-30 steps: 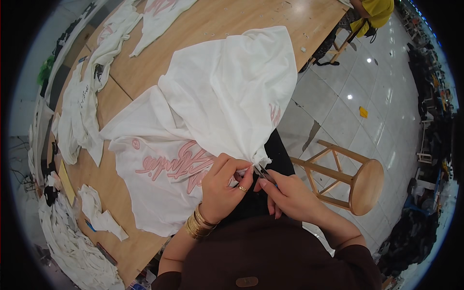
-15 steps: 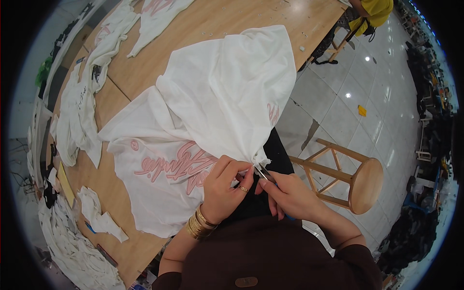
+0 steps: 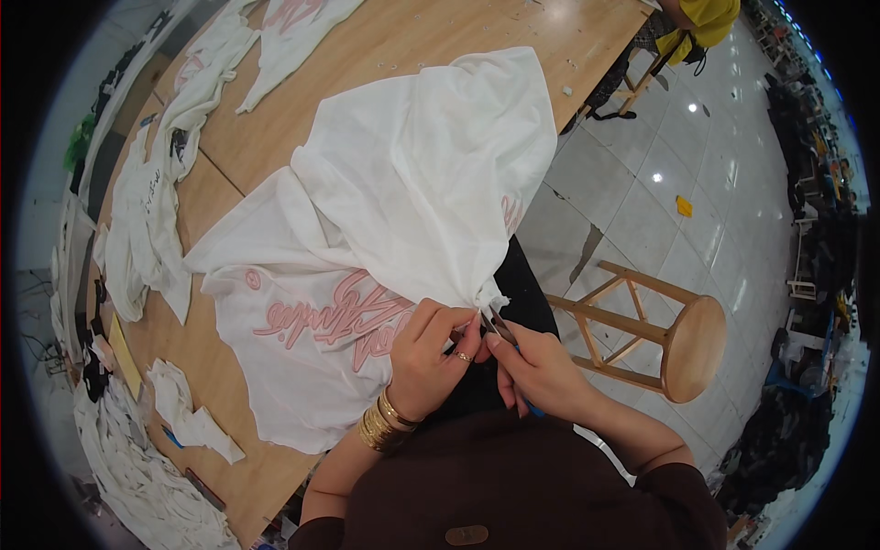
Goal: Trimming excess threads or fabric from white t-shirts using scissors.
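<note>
A white garment point(image 3: 412, 174) with pink lettering is spread over the table's near edge, its gathered end hanging in front of me. My left hand point(image 3: 435, 353), wearing a ring and gold bracelets, pinches at that end with closed fingertips. Just what small bit of cloth or thread sits between them is hard to see, but it joins the garment. My right hand point(image 3: 534, 367) is wrapped round small scissors point(image 3: 496, 323); their blades point up at the bunched cloth beside the left fingertips. Blue handles show partly under the right hand.
More white garments point(image 3: 147, 220) lie along the left of the wooden table point(image 3: 266, 137). A white heap of cloth point(image 3: 137, 467) is at lower left. On the tiled floor to the right stands a wooden stool point(image 3: 694, 348). A person in yellow point(image 3: 706, 20) sits at the far right corner.
The right hand has turned slightly and the scissor blades look more parted beside the cloth. My left hand keeps its pinch, and the garment has barely shifted.
</note>
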`<state>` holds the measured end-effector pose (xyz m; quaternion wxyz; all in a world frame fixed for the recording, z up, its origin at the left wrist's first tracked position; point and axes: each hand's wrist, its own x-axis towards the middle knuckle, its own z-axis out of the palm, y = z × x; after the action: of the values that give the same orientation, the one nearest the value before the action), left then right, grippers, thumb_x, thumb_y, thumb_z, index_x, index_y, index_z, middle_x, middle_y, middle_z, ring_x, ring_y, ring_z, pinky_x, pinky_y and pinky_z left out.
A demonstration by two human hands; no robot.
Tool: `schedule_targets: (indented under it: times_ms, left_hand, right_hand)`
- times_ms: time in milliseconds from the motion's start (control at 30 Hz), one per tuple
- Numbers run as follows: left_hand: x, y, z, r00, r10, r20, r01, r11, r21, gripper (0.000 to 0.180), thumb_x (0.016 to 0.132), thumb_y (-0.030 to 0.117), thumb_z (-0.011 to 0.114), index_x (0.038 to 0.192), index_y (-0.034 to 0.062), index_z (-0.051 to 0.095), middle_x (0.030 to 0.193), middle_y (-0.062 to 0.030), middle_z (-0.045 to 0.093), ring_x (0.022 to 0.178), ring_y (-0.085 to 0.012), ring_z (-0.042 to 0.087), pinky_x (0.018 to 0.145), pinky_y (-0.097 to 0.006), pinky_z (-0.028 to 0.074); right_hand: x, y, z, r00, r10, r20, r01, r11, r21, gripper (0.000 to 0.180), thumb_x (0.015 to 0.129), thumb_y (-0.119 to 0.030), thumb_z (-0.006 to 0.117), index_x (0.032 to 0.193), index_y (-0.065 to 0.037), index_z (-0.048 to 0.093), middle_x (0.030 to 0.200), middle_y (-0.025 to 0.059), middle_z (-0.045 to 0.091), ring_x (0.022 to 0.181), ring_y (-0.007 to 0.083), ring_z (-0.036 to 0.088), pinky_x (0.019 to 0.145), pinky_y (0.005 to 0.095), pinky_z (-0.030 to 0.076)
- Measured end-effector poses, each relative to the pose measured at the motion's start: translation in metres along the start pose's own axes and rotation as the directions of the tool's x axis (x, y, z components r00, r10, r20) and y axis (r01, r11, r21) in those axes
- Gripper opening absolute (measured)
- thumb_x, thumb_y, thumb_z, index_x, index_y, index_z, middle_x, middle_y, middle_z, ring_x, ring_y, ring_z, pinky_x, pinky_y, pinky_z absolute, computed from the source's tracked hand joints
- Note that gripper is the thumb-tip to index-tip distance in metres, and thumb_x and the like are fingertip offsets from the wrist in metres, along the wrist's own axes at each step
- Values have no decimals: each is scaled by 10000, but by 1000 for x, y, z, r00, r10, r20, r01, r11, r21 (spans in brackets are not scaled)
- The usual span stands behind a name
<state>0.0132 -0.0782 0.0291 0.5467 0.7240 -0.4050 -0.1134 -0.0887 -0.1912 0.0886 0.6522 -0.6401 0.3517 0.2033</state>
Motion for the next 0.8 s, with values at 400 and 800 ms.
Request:
schedule_targets:
  times_ms: [400, 800]
  left_hand:
    - [1, -1, 0, 999, 11, -53, -12, 1000, -12, 139, 696, -24, 665, 818, 20, 616, 699, -54, 531, 555, -140, 529, 491, -243, 411]
    - [-2, -11, -1, 975, -220, -1, 212, 943, -257, 111, 720, -16, 666, 825, 11, 641, 729, -52, 546, 603, -113, 548, 561, -213, 456]
  right_hand:
    - [10, 20, 1, 986, -111, -125, 121, 990, 74, 397, 953, -346, 385, 734, -30, 482, 492, 18, 391, 461, 87, 387, 460, 263, 333]
    - [10, 10, 3, 994, -92, -60, 104, 963, 248, 372, 974, -321, 318, 720, -72, 423, 462, -23, 358, 360, 42, 288, 340, 196, 240]
